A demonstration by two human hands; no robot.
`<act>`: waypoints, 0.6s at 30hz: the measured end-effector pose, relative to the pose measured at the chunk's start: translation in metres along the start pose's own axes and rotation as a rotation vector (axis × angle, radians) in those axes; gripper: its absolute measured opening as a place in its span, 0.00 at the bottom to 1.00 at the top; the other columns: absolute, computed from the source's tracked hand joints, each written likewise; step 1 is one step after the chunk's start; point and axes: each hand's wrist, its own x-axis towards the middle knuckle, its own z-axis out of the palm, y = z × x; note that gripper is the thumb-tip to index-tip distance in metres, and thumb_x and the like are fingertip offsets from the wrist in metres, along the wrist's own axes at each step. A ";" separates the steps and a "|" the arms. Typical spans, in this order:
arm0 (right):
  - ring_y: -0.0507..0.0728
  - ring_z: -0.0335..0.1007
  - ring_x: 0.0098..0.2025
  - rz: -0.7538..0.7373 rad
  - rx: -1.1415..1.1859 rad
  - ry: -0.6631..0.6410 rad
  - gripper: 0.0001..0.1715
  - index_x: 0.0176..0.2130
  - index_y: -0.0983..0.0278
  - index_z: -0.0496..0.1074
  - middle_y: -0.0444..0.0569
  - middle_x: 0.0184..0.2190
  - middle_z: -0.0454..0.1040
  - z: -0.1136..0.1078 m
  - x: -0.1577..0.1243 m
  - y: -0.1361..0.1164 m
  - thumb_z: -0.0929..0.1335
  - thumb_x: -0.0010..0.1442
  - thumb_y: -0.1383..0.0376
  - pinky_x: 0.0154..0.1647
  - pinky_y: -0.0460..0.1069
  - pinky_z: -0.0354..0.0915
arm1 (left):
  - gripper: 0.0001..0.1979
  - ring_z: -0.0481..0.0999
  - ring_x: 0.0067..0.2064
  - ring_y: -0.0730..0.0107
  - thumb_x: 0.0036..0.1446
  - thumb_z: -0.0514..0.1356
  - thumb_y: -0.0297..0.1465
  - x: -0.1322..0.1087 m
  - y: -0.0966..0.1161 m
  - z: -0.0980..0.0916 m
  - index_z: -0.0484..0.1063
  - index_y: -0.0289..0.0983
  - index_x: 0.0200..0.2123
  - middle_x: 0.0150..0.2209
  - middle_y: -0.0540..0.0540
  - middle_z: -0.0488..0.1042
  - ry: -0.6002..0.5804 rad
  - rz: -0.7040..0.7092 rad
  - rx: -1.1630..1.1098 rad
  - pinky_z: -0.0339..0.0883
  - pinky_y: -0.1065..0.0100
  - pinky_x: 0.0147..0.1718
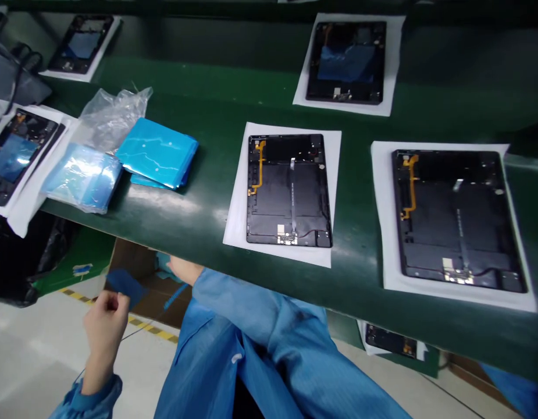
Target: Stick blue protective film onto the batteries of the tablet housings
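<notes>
My left hand (105,323) is low on the left, off the bench, with its fingers curled closed. Whatever it holds, if anything, is hidden. A dark blue sheet (125,286) shows just beyond its knuckles; whether they touch I cannot tell. My right hand (184,270) reaches below the bench's front edge over an open cardboard box (153,299), its fingers mostly hidden. Beside those fingers is a light-blue piece (164,265). Up on the green bench (199,218), an opened tablet housing (273,203) with an orange flex cable lies on white paper.
Another opened tablet housing (430,233) lies at the right. A third, with blue film (346,63), is farther back. On the left are a stack of blue film sheets (157,151), a bagged stack (83,177) and a crumpled clear bag (116,116). A black bag (15,262) hangs below.
</notes>
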 end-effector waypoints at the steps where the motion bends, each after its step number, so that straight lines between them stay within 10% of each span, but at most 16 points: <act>1: 0.61 0.79 0.54 0.000 0.005 -0.013 0.22 0.57 0.63 0.77 0.53 0.57 0.79 0.007 -0.001 -0.002 0.73 0.71 0.53 0.56 0.60 0.77 | 0.10 0.73 0.28 0.60 0.55 0.63 0.38 -0.008 0.003 0.000 0.67 0.43 0.27 0.22 0.55 0.68 0.004 0.018 -0.003 0.63 0.66 0.32; 7: 0.52 0.82 0.35 -0.072 0.090 -0.120 0.15 0.37 0.51 0.84 0.30 0.31 0.84 0.011 -0.042 -0.017 0.75 0.63 0.45 0.38 0.45 0.73 | 0.09 0.73 0.25 0.64 0.62 0.62 0.40 -0.037 0.037 -0.002 0.69 0.46 0.30 0.24 0.57 0.70 -0.139 0.369 -0.228 0.70 0.65 0.27; 13: 0.54 0.84 0.41 -0.200 0.156 -0.074 0.13 0.45 0.59 0.86 0.43 0.39 0.86 -0.037 -0.078 -0.028 0.74 0.68 0.54 0.44 0.45 0.75 | 0.05 0.81 0.31 0.60 0.65 0.62 0.33 -0.036 0.067 -0.010 0.76 0.50 0.43 0.33 0.53 0.79 -0.408 0.633 -0.381 0.78 0.63 0.30; 18: 0.55 0.83 0.42 -0.244 0.106 0.053 0.13 0.46 0.62 0.85 0.49 0.42 0.84 -0.064 -0.099 -0.043 0.69 0.73 0.62 0.48 0.46 0.75 | 0.13 0.81 0.40 0.56 0.64 0.67 0.33 -0.017 0.070 -0.031 0.75 0.49 0.51 0.42 0.48 0.79 -0.030 0.736 -0.213 0.78 0.58 0.39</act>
